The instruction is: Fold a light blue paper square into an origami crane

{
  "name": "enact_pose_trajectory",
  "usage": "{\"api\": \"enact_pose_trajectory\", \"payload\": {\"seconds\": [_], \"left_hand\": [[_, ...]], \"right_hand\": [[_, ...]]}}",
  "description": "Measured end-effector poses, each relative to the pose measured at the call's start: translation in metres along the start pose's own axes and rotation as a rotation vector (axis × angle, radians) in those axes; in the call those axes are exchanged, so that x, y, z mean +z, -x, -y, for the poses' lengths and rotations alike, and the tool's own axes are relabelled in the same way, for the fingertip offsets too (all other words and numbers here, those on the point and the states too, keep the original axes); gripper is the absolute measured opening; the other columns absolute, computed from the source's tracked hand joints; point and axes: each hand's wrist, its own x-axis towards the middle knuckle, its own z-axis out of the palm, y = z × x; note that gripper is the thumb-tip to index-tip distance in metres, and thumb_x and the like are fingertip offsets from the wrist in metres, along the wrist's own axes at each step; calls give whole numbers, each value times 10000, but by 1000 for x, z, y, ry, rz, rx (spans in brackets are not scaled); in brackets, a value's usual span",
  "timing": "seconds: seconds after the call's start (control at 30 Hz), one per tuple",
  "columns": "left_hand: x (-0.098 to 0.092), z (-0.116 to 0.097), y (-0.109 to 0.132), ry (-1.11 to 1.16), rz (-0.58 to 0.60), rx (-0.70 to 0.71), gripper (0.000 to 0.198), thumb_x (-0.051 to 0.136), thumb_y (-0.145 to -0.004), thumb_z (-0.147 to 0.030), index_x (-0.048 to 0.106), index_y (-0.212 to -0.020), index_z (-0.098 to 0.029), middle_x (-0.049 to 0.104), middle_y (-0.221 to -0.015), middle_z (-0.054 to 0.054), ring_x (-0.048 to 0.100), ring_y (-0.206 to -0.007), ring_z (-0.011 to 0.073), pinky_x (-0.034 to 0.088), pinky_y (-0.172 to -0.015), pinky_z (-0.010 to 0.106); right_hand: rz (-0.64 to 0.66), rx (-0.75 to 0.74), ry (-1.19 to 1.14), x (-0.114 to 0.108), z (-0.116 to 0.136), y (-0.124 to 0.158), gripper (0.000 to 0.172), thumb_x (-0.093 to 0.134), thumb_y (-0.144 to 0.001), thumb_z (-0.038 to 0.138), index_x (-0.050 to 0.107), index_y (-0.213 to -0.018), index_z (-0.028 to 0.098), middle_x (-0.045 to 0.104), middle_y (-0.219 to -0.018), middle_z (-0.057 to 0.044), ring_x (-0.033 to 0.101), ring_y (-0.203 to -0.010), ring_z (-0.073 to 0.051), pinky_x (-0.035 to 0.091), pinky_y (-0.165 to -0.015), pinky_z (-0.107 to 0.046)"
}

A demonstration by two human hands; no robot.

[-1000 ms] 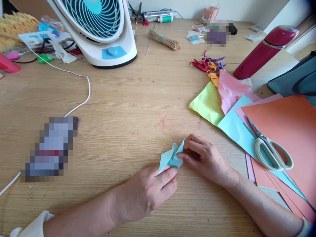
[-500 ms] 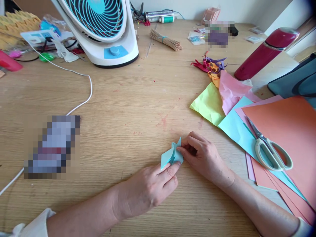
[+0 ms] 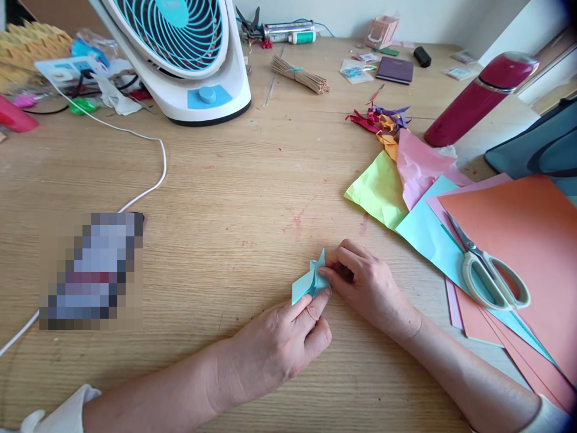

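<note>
A small light-blue folded paper figure (image 3: 303,286) is held between my two hands just above the wooden table. My left hand (image 3: 288,337) grips its lower part, with fingers stretched along the near side and the thumb hidden. At its right edge, my right hand (image 3: 363,279) pinches the paper between thumb and forefinger, the other fingers curled in. A pointed tip stands up at the top of the figure, and a flat flap sticks out to the left. Its underside is covered by my left fingers.
Scissors (image 3: 489,270) lie on coloured paper sheets (image 3: 518,222) at the right. Behind them are yellow-green paper (image 3: 378,189), folded paper pieces (image 3: 383,123) and a red thermos (image 3: 480,99). A fan (image 3: 205,99) stands at the back; a blurred phone-like object (image 3: 94,270) and white cable (image 3: 163,162) lie left.
My left fingers have shifted slightly on the paper, the forefinger now nearer my right fingertips. The paper's upright tip leans a little more to the left. The view has moved slightly.
</note>
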Motion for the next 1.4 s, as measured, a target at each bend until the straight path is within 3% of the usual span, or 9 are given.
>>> {"api": "enact_pose_trajectory", "payload": {"seconds": [0.1,0.27,0.53,0.9,1.17,1.4], "left_hand": [[-1,0,0,-3,9,0,260,352,-967,-73,603,-1038,-69,631,-1307,236,647,-1180,245,567,-973,306],[1,0,1,21,2,-10,212,402,-975,-100,605,-1029,-73,635,-1300,225,660,-1144,253,576,-940,324],[3,0,1,33,2,-8,265,357,-990,-96,618,-1033,-82,632,-1322,194,624,-1209,232,553,-973,307],[0,-4,3,-14,16,-28,238,386,-972,-93,609,-1052,-77,618,-1336,206,625,-1211,232,560,-963,305],[2,-6,3,-55,-27,-27,199,428,-946,-76,619,-1000,-67,639,-1294,230,628,-1215,274,551,-1005,327],[4,-7,0,-34,-45,-82,195,420,-957,-89,611,-994,-97,642,-1293,222,686,-1091,250,615,-843,299]], "right_hand": [[25,16,-46,-2,0,-1,164,596,-944,237,574,-786,195,545,-785,-11,501,-684,-134,398,-635,-270],[127,-59,-143,-10,1,-4,371,638,-923,267,467,-604,186,477,-659,22,453,-648,-123,362,-651,-282],[332,-15,-156,-16,2,-13,322,557,-958,254,540,-645,183,549,-683,19,494,-690,-129,366,-700,-296],[281,45,-24,-9,10,-16,408,519,-964,264,383,-587,186,491,-620,37,444,-631,-111,304,-639,-283],[219,90,86,-5,9,-16,340,645,-891,253,378,-684,212,496,-642,46,418,-600,-119,299,-616,-272],[186,110,93,-2,9,-16,310,617,-926,280,414,-702,213,516,-645,32,456,-619,-137,308,-631,-278]]}}
